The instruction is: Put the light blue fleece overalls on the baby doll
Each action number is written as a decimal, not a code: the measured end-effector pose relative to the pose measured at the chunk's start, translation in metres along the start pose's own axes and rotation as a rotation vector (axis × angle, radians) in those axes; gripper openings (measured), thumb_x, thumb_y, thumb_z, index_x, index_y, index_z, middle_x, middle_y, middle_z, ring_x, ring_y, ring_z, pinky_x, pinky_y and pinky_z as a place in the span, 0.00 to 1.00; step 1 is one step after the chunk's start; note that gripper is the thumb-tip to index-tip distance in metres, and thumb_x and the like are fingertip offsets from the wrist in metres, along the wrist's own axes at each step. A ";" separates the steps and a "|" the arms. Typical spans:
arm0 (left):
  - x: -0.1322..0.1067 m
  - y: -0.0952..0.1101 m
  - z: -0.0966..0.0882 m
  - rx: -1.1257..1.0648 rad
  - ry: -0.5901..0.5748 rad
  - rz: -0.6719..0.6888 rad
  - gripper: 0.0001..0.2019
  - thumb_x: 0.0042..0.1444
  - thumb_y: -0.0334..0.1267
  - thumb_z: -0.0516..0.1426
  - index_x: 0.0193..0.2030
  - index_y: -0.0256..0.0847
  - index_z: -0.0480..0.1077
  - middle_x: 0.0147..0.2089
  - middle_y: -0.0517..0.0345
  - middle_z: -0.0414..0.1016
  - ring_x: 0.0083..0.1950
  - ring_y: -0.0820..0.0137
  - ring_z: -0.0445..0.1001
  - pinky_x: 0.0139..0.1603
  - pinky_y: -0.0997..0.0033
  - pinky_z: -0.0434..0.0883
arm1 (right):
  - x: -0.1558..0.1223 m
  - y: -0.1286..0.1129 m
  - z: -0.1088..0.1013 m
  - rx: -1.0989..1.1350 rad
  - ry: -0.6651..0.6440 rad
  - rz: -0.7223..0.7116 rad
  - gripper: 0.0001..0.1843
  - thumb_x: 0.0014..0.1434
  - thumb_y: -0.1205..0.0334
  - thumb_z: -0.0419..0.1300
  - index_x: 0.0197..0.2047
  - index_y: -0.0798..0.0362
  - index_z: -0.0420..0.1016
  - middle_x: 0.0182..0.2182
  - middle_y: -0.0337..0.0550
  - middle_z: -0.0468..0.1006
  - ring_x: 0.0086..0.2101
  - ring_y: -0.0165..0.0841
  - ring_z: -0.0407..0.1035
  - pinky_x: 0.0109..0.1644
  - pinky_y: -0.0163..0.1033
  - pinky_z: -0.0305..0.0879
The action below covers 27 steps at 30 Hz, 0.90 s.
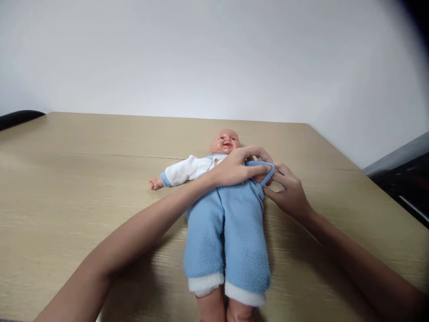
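A baby doll [225,142] lies on its back on the wooden table [83,179], head away from me, in a blue fleece romper [228,232] with white sleeves and cuffs. My left hand [239,165] reaches across the doll's chest, fingers closed on the blue strap [266,172] at the doll's right-side shoulder. My right hand [290,190] lies beside that shoulder, fingers pinching the same strap loop. The doll's arm on that side is hidden behind my hands. Its other arm [174,174] stretches out to the left.
A white wall [214,58] stands behind the table. A dark chair back [18,117] shows at the far left edge. Dark furniture [405,179] sits beyond the table's right edge.
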<state>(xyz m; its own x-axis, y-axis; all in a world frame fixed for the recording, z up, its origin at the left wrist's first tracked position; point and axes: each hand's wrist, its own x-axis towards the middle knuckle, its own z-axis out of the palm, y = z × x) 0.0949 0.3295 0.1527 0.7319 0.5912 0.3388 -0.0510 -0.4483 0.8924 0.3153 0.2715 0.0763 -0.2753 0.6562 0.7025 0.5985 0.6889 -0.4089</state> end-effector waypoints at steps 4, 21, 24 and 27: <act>0.010 -0.006 -0.003 0.029 0.023 -0.126 0.08 0.60 0.39 0.64 0.42 0.37 0.79 0.43 0.55 0.82 0.48 0.65 0.79 0.56 0.63 0.72 | -0.001 -0.001 0.002 0.024 -0.024 -0.030 0.12 0.63 0.71 0.68 0.47 0.45 0.84 0.49 0.46 0.78 0.45 0.42 0.77 0.49 0.47 0.77; 0.015 -0.025 -0.002 0.099 0.067 -0.219 0.09 0.68 0.43 0.62 0.40 0.40 0.72 0.37 0.62 0.74 0.41 0.68 0.74 0.47 0.67 0.70 | 0.006 -0.023 0.020 0.875 0.056 0.658 0.13 0.73 0.48 0.54 0.49 0.45 0.75 0.44 0.48 0.81 0.48 0.46 0.78 0.59 0.55 0.77; 0.014 -0.029 0.000 0.315 0.121 -0.153 0.12 0.73 0.44 0.57 0.38 0.41 0.71 0.37 0.60 0.75 0.42 0.67 0.75 0.47 0.65 0.70 | 0.006 -0.017 0.025 0.896 0.100 0.690 0.13 0.71 0.46 0.55 0.38 0.44 0.68 0.33 0.45 0.76 0.36 0.44 0.76 0.45 0.51 0.78; 0.011 -0.030 0.004 0.480 0.145 -0.130 0.11 0.74 0.42 0.57 0.39 0.42 0.70 0.36 0.59 0.78 0.40 0.66 0.76 0.43 0.65 0.69 | 0.000 -0.005 0.029 0.930 0.058 0.738 0.14 0.70 0.45 0.56 0.37 0.44 0.65 0.30 0.40 0.71 0.30 0.40 0.71 0.35 0.46 0.75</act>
<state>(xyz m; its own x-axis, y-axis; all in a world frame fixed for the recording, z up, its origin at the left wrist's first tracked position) 0.1075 0.3471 0.1287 0.6080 0.7340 0.3026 0.3763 -0.6020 0.7043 0.2906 0.2771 0.0612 -0.0442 0.9899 0.1350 -0.1848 0.1247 -0.9748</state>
